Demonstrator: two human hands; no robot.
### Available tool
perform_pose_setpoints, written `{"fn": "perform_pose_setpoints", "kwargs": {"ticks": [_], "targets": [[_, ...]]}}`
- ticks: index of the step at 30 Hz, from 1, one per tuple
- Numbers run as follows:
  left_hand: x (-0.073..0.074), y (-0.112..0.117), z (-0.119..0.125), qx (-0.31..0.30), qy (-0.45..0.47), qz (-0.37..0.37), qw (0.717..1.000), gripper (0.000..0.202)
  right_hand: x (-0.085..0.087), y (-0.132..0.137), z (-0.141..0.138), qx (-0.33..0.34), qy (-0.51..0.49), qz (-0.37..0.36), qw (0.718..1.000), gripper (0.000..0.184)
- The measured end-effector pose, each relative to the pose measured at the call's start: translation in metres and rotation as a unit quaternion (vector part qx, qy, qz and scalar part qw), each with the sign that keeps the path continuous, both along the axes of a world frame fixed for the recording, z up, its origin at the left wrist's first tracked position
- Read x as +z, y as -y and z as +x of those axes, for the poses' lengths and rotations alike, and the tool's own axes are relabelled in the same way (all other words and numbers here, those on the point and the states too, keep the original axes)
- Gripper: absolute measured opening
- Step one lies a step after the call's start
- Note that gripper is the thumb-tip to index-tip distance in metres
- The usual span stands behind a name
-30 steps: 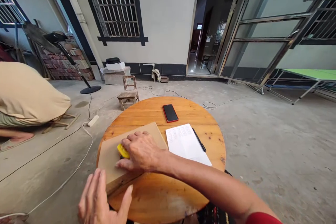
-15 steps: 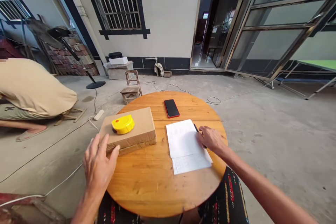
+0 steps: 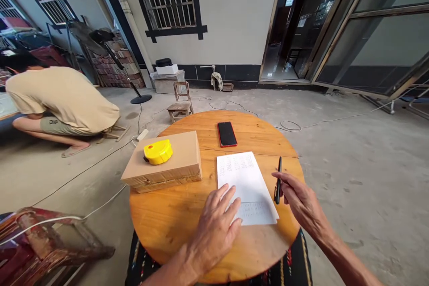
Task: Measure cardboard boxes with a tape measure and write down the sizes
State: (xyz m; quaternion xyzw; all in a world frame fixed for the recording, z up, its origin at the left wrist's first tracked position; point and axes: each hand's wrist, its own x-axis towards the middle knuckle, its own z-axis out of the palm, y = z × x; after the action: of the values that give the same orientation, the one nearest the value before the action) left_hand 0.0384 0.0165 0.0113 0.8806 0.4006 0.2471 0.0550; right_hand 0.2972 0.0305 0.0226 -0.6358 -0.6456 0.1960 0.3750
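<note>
My right hand (image 3: 299, 196) pinches a black pen (image 3: 278, 183) just off the right edge of the paper. Handwriting covers parts of the white paper (image 3: 246, 183), which has a fold or second sheet at its near end. Over the paper's lower left corner, my left hand (image 3: 219, 219) is spread with its fingers apart, holding nothing. A cardboard box (image 3: 174, 174) lies at the left of the round wooden table (image 3: 177, 225), with a yellow tape measure (image 3: 158, 151) on top. Beyond the paper lies a phone (image 3: 227, 134) with a red edge.
A person in a beige shirt (image 3: 63, 98) crouches on a low seat at the left. A small wooden chair (image 3: 180, 106) stands behind the table. A worn reddish wooden stool (image 3: 43, 237) is at the near left. Cables (image 3: 103, 203) run across the floor.
My left hand has moved right from the box to the paper. The pen, at the paper's right edge before, is now lifted upright in my right hand. The view has shifted left.
</note>
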Motion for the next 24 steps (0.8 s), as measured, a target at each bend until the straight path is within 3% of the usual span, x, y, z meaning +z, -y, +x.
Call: {"fn": "perform_pose_setpoints", "kwargs": {"ticks": [3,7,10,17,24], "targets": [[0.0,-0.02,0.015,-0.033,-0.041,-0.043,0.998,0.038,-0.005,0.007,-0.006,0.0,-0.106,0.045,0.993,0.032],[-0.009,-0.037,0.019,-0.062,-0.073,-0.077,0.992,0.04,0.002,0.008,-0.016,-0.052,-0.239,0.135,0.96,0.016],[-0.018,-0.041,0.014,-0.079,-0.078,-0.092,0.989,0.044,0.011,0.002,-0.022,-0.052,-0.276,0.122,0.952,0.017],[-0.026,-0.041,0.009,-0.09,-0.055,-0.107,0.989,0.041,0.008,-0.031,-0.045,0.044,-0.175,0.069,0.981,0.014],[-0.025,-0.051,0.006,-0.11,-0.007,-0.085,0.99,0.029,0.012,-0.063,-0.073,0.127,-0.076,0.009,0.989,0.017]]}}
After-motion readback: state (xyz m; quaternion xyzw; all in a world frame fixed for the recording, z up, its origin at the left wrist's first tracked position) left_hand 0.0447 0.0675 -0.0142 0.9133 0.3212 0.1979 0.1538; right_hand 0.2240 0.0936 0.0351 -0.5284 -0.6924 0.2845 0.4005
